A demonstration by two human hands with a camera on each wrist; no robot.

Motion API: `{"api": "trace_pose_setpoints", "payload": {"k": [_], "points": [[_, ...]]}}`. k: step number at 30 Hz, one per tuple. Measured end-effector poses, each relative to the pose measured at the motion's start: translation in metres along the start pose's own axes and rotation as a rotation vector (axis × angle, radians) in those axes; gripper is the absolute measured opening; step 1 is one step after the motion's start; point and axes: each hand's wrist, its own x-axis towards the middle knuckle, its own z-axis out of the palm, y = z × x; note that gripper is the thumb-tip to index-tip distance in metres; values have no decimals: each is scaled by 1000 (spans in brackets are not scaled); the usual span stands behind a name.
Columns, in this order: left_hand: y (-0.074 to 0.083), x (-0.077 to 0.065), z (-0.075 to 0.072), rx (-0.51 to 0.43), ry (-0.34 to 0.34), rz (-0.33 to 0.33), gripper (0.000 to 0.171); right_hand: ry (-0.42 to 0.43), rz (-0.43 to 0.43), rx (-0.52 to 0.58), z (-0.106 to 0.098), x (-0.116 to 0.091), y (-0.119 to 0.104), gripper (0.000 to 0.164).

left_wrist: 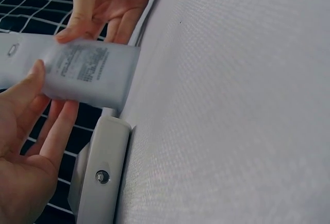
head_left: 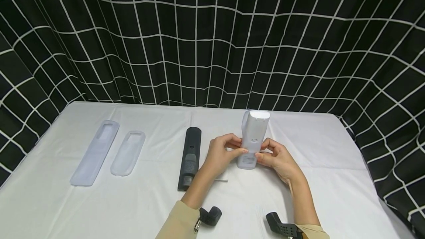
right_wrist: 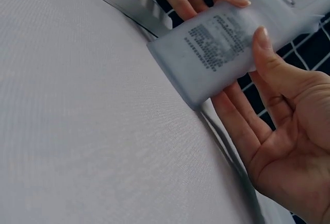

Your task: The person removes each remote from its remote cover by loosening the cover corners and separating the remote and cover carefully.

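Observation:
A white remote control [head_left: 258, 128] stands tilted with its back showing, its lower part inside a translucent silicone cover [head_left: 246, 162]. My left hand [head_left: 221, 154] pinches the sleeved remote from the left, thumb on the back. From the right, my right hand [head_left: 277, 159] grips it, thumb also on the back. Printed label text shows through the cover [right_wrist: 180, 74] in the right wrist view. Loose cover material stands off the remote's upper left side in the head view. The cover's bottom end [left_wrist: 129, 80] is close to the white cloth; contact is unclear.
Left of the hands lies a black remote control [head_left: 190, 158], back up. Farther left are a long translucent cover [head_left: 95, 154] and a shorter one [head_left: 128, 153]. A white object [head_left: 223, 177], mostly hidden by my left forearm, lies on the table. A black gridded curtain [head_left: 206, 47] surrounds the table.

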Motion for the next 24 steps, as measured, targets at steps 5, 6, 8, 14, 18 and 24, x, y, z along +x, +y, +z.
{"api": "trace_pose_setpoints", "payload": {"k": [5,6,8,14,18,24], "points": [[0,0,0,7,-4,2,22,6,13,5,1,-1,-1,22],[-1,0,0,7,-3,5,22,5,13,7,1,-2,-2,21],[-1,0,0,10,-5,16,22,6,8,1,1,-2,-3,20],[-2,-1,0,-7,-23,21,20,12,-1,-64,2,-4,-5,16],[1,-1,-2,15,-12,22,19,16,-14,-89,5,-3,-11,22],[7,0,-4,-1,15,26,18,37,-34,-116,7,-4,-23,17]]}}
